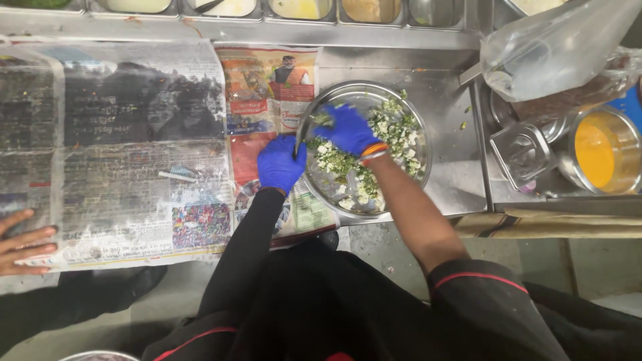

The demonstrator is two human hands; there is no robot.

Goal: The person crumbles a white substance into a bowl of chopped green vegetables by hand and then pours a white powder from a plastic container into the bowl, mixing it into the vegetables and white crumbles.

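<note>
A round steel bowl (418, 127) sits on the steel counter, tilted up at its left side. Inside lies a chopped mix of green herbs and white cubes (394, 134). My left hand (279, 164), in a blue glove, grips the bowl's left rim. Also gloved in blue, my right hand (348, 129) reaches into the bowl with its fingers pressed down in the mix. An orange and white bangle circles my right wrist.
Newspaper sheets (127, 147) cover the counter to the left, with a small pale scrap on them. Another person's bare hand (23, 242) rests at the paper's left edge. Steel containers line the back. At right stand a yellow sauce bowl (605, 152), a lidded steel tin (521, 154) and a plastic bag (555, 47).
</note>
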